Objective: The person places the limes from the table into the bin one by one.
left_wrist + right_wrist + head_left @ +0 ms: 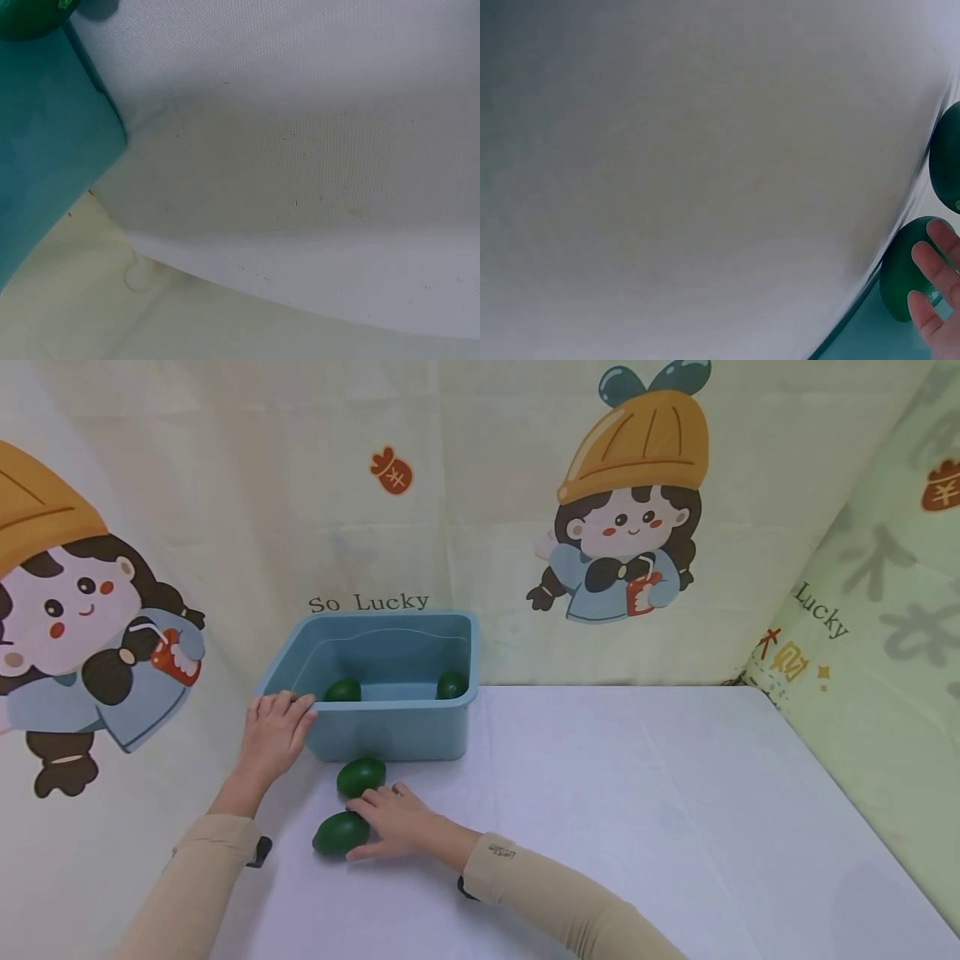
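A blue plastic bin (386,732) stands against the back wall with two dark green oval fruits, one of them at its left (342,690). My left hand (276,735) grips the bin's front left rim, fingers hooked over the edge. Two more such fruits lie on the table: an upper fruit (361,777) close before the bin and a lower fruit (341,834) nearer me. Fingers spread, my right hand (393,821) reaches over from the right. Its fingertips are at the gap between them, the thumb beside the lower one. In the right wrist view, fingertips (934,262) overlap a green fruit (900,281).
A white cloth covers the table (637,810), which stretches to the right. Behind it hangs a pale curtain (487,527) with cartoon figures, and a green-tinted one (885,693) closes the right side.
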`<move>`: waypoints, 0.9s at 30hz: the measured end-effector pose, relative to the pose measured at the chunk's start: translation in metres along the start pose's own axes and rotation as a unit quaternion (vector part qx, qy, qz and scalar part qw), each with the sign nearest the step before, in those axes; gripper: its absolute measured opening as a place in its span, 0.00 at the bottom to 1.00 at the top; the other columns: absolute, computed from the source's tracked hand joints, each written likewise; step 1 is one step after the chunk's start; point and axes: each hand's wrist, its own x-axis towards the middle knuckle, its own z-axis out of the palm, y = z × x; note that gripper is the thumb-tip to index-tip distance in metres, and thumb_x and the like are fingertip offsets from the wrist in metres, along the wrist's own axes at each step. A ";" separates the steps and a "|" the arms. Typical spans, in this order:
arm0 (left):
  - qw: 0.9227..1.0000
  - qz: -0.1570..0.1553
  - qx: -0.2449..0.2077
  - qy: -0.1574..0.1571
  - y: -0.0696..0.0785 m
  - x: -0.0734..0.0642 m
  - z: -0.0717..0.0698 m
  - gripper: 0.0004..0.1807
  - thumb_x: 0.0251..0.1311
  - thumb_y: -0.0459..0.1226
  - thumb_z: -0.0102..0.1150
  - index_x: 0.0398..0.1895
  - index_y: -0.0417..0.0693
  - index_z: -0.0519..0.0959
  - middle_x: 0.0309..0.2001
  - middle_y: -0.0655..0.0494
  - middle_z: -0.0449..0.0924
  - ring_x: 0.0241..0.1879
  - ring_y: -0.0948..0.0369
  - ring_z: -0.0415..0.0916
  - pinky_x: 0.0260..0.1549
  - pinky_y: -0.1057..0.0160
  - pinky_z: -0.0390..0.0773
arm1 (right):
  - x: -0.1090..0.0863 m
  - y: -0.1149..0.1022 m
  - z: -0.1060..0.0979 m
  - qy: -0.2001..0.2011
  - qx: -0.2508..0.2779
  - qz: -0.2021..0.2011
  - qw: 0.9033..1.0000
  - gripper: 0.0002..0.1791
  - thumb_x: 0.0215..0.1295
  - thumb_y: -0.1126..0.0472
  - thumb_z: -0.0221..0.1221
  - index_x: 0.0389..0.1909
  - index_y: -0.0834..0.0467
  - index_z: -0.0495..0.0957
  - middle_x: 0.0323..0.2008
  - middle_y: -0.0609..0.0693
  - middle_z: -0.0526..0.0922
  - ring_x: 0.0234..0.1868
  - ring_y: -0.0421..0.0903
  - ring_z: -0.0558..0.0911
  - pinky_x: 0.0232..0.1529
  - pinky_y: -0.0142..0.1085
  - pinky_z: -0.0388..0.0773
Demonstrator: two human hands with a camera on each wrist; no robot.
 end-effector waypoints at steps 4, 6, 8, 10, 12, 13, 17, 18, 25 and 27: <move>1.000 0.000 0.000 0.001 0.000 0.000 0.000 0.22 0.69 0.48 0.37 0.51 0.40 0.70 0.43 0.39 0.66 0.47 0.43 0.58 0.49 0.42 0.49 | 0.001 0.000 0.001 -0.005 0.001 0.005 1.000 0.40 0.54 0.27 0.46 0.65 0.44 0.58 0.56 0.40 0.67 0.58 0.37 0.65 0.61 0.42 0.60; 1.000 0.000 -0.001 0.001 0.000 0.000 0.000 0.22 0.69 0.48 0.37 0.51 0.40 0.70 0.43 0.39 0.66 0.47 0.43 0.58 0.49 0.43 0.49 | 0.001 -0.001 0.000 -0.004 -0.003 0.005 1.000 0.40 0.54 0.27 0.46 0.64 0.44 0.58 0.56 0.40 0.67 0.57 0.37 0.66 0.60 0.41 0.60; 1.000 0.000 -0.002 0.000 0.000 0.000 0.000 0.22 0.69 0.48 0.37 0.51 0.40 0.70 0.43 0.39 0.66 0.47 0.43 0.58 0.49 0.43 0.49 | 0.002 -0.002 0.000 -0.003 -0.011 0.005 1.000 0.40 0.54 0.27 0.46 0.64 0.45 0.58 0.56 0.40 0.67 0.57 0.37 0.66 0.60 0.41 0.61; 1.000 0.000 -0.001 -0.001 0.000 0.000 0.000 0.22 0.69 0.47 0.37 0.52 0.40 0.70 0.43 0.39 0.66 0.47 0.43 0.58 0.49 0.42 0.49 | 0.002 -0.003 0.000 -0.002 -0.019 0.006 1.000 0.40 0.55 0.27 0.46 0.64 0.45 0.59 0.55 0.41 0.68 0.56 0.37 0.67 0.58 0.40 0.62; 1.000 0.000 -0.001 -0.001 0.000 0.000 0.000 0.22 0.69 0.47 0.37 0.52 0.40 0.70 0.44 0.39 0.66 0.48 0.42 0.58 0.49 0.42 0.49 | 0.002 -0.004 0.000 -0.001 -0.024 0.007 1.000 0.40 0.55 0.27 0.46 0.64 0.45 0.59 0.55 0.41 0.68 0.56 0.37 0.67 0.57 0.40 0.62; 1.000 -0.001 -0.001 -0.002 0.000 0.000 0.000 0.22 0.69 0.47 0.37 0.52 0.40 0.70 0.44 0.39 0.66 0.48 0.42 0.58 0.49 0.42 0.49 | 0.003 -0.004 0.000 0.000 -0.026 0.008 1.000 0.40 0.55 0.27 0.45 0.64 0.45 0.59 0.55 0.41 0.68 0.55 0.37 0.67 0.57 0.39 0.62; 1.000 -0.003 0.001 0.000 0.000 0.000 0.000 0.22 0.69 0.48 0.37 0.52 0.40 0.70 0.44 0.39 0.66 0.48 0.43 0.58 0.50 0.42 0.49 | 0.003 -0.005 0.002 0.006 -0.031 0.008 0.999 0.39 0.54 0.27 0.46 0.63 0.45 0.60 0.53 0.40 0.69 0.53 0.37 0.68 0.55 0.37 0.63; 1.000 -0.003 0.001 0.000 0.001 0.000 0.000 0.22 0.69 0.48 0.36 0.52 0.40 0.70 0.44 0.39 0.66 0.48 0.43 0.58 0.50 0.42 0.49 | 0.002 -0.005 0.002 0.008 -0.033 0.007 0.999 0.39 0.55 0.27 0.46 0.63 0.45 0.60 0.53 0.40 0.69 0.52 0.36 0.68 0.53 0.36 0.64; 1.000 -0.004 0.005 0.005 0.002 -0.001 0.001 0.23 0.69 0.48 0.36 0.52 0.40 0.70 0.44 0.40 0.66 0.47 0.43 0.58 0.49 0.43 0.49 | 0.002 -0.005 0.006 0.022 -0.041 -0.004 0.999 0.38 0.55 0.28 0.46 0.62 0.45 0.61 0.50 0.39 0.69 0.49 0.35 0.68 0.47 0.32 0.63; 1.000 -0.005 0.005 0.004 0.002 -0.001 0.001 0.23 0.69 0.48 0.36 0.52 0.40 0.70 0.44 0.40 0.66 0.47 0.43 0.58 0.49 0.43 0.49 | 0.002 -0.005 0.006 0.023 -0.045 -0.005 0.999 0.37 0.55 0.28 0.46 0.62 0.45 0.62 0.50 0.39 0.69 0.49 0.35 0.68 0.47 0.32 0.63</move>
